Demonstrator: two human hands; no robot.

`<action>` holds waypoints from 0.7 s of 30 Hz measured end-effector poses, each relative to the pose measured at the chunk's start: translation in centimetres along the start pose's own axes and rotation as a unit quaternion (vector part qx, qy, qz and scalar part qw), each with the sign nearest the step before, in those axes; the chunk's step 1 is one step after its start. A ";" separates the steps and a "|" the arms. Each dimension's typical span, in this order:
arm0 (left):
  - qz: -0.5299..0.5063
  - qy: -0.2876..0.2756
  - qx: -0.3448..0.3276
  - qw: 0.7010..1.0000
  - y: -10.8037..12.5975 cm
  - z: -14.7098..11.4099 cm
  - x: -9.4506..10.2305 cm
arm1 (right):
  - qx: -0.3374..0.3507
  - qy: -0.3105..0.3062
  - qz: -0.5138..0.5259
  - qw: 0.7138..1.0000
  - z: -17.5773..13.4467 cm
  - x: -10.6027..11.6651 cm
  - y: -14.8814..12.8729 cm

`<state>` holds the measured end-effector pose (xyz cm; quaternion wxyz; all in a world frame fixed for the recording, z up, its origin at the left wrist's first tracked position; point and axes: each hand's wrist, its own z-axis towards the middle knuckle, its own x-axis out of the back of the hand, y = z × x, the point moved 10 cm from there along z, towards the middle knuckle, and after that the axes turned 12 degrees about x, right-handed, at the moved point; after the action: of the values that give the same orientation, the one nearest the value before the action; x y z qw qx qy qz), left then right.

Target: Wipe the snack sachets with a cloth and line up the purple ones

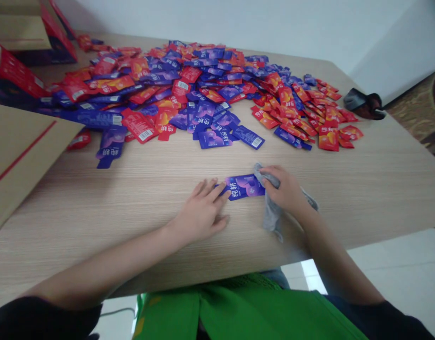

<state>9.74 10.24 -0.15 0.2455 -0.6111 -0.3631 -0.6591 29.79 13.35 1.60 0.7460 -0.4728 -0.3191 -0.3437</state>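
A purple packet (246, 186) lies on a table (132, 203), long axis running side to side between the left hand (201, 212), fingers loosely spread on its left end, gripping nothing, and the right hand (284, 190), curled around a gray cloth (272, 215) at its right end.

The packet (247, 187) was deep blue with purple motifs and white characters; the cloth (272, 215) was grey. Other sachets (328, 139) were red-orange or blue-purple, the counter (132, 203) pale wood-grained, the garment (256, 311) bright green.
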 end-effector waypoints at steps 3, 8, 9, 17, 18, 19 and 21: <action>0.041 0.049 0.091 0.994 -1.7 0.5 0.9 | -0.006 -0.018 0.016 1.000 -0.6 -1.1 -2.1; 0.094 0.053 0.182 0.977 -3.8 1.0 2.1 | 0.069 -0.213 0.160 0.961 -3.4 -3.8 -9.3; 0.091 0.049 0.175 0.979 -3.7 1.0 2.2 | 0.090 -0.247 0.185 0.947 -3.7 -3.9 -10.4; 0.042 0.019 0.035 0.998 0.0 -0.3 0.6 | 0.070 -0.009 0.080 0.994 2.5 -0.1 -7.2; 0.043 0.014 0.033 0.998 0.3 -0.3 0.4 | 0.088 -0.007 0.069 0.994 3.0 -0.9 -7.4; 0.045 0.009 0.031 0.998 0.5 -0.3 0.3 | 0.104 -0.021 0.056 0.993 3.3 -2.0 -7.5; 0.048 0.004 0.035 0.998 0.8 -0.2 0.2 | 0.112 -0.069 0.026 0.991 3.3 -4.5 -7.3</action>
<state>10.20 9.59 0.21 0.2992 -0.6161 -0.3550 -0.6363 20.81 15.07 2.75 0.7794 -0.4168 -0.3939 -0.2523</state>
